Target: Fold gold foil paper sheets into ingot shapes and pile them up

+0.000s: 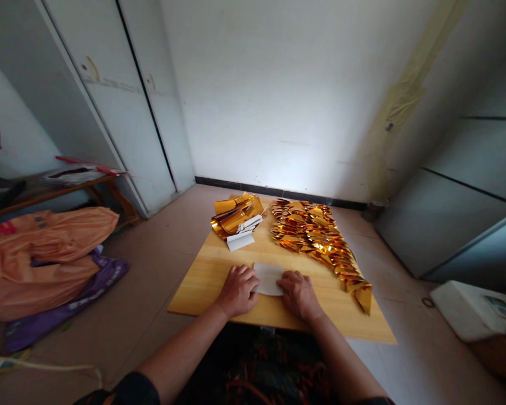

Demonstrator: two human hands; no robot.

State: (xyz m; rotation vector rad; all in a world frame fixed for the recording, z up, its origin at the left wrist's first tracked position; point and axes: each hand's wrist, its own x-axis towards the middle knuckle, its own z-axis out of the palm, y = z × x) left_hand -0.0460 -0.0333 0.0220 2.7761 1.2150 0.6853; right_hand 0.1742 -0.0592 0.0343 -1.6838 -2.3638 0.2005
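While many shiny gold foil pieces, folded into pointed shapes [320,247], already lie in overlapping rows along the right side of the light-brown wooden board [211,275], one small pale grey-white rectangular sheet [270,275] lies between the two hands near the board's close edge, and it seems to be the piece now being worked. The left hand [239,289] is closed on the sheet's left end, its fingers curled, and the right hand [297,292] is closed on the right end in much the same way; the fingertips are partly hidden, so how firmly either hand pinches is hard to tell. Between them the sheet shows its pale face and a bowed near edge, with no finished fold to be seen, so this piece looks to be at an early stage. Towards the far left of the board sits a loose, untidy pile of gold foil sheets [236,216], some showing white undersides, with a white creased sheet [240,241] at its near edge; these appear to be what is left to do. Judging by the two groups, a good share of the folding seems done, though neither group can be counted because the pieces overlap.
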